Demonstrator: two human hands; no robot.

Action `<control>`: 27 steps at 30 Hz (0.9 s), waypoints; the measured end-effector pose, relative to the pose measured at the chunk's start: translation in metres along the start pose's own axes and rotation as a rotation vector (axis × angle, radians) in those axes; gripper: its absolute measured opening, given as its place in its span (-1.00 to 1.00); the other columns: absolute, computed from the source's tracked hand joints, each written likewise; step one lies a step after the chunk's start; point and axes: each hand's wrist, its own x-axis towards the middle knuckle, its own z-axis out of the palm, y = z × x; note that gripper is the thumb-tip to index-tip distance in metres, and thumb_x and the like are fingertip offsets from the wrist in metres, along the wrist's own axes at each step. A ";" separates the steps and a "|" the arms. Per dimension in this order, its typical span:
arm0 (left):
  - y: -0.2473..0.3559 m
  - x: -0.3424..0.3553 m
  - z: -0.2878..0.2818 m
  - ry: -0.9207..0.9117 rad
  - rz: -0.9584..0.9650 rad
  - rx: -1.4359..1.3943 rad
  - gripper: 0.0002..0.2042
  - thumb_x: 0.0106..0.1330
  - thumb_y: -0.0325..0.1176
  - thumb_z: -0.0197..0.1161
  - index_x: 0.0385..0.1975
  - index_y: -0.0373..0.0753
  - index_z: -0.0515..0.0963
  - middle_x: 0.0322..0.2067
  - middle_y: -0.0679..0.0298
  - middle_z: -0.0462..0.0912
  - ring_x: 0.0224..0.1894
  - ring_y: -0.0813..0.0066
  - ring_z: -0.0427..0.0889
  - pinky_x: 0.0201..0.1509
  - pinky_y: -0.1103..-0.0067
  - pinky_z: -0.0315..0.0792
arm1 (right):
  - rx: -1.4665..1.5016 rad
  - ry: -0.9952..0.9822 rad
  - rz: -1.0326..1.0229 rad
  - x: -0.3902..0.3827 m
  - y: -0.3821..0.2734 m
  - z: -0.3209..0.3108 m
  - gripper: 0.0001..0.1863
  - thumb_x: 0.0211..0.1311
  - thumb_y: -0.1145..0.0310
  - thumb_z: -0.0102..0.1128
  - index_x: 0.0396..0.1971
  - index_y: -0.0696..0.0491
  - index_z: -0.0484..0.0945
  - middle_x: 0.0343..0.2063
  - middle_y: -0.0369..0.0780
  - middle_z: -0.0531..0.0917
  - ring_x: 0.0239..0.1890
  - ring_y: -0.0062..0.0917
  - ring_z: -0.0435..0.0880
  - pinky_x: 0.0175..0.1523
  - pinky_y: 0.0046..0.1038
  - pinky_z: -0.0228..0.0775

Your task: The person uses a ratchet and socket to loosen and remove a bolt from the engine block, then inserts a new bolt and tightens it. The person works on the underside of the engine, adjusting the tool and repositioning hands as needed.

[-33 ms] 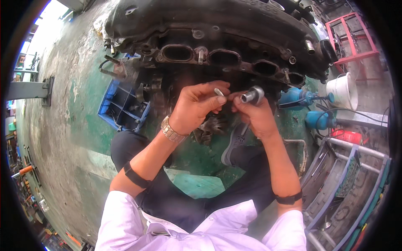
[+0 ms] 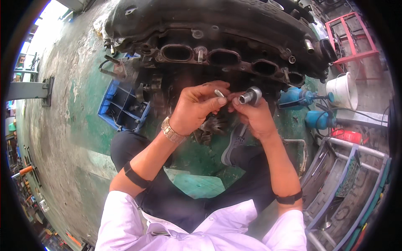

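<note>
A person in a pale shirt (image 2: 201, 238) and dark trousers (image 2: 176, 201) works with both hands just below a dark engine (image 2: 209, 25), whose row of oval ports faces them. The left hand (image 2: 193, 106) is closed in a pinch, thumb against fingers, around a small, pale metal piece (image 2: 219, 93); it may be a bolt or a pin, but the fingers cover too much of it to tell. The right hand (image 2: 256, 118) is closed around a ratchet wrench (image 2: 251, 96), its round head and socket showing above the thumb, the socket's open end turned toward the left hand. The two hands are near each other, and the metal piece and the socket are apart. A metal-banded watch (image 2: 171, 130) circles the left wrist. Left of the hands, a blue divided tray (image 2: 108, 99) lies on the green-painted floor (image 2: 83, 125) with small dark parts in it. To the right, beyond the right hand, are two blue tools (image 2: 293, 98), a white bucket (image 2: 343, 90) and a red metal frame (image 2: 358, 57).
</note>
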 end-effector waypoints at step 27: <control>-0.247 -0.034 -0.185 0.667 -0.820 1.245 -0.84 -0.02 -0.43 0.23 -0.41 -0.25 0.64 -0.32 0.04 0.65 -0.16 0.10 0.62 -0.08 0.37 0.50 | -0.142 0.079 -0.046 -0.011 -0.003 -0.013 -0.78 0.16 0.38 0.21 -0.25 0.19 0.54 -0.56 -0.29 0.55 -0.68 -0.83 0.29 -0.62 -0.75 -0.01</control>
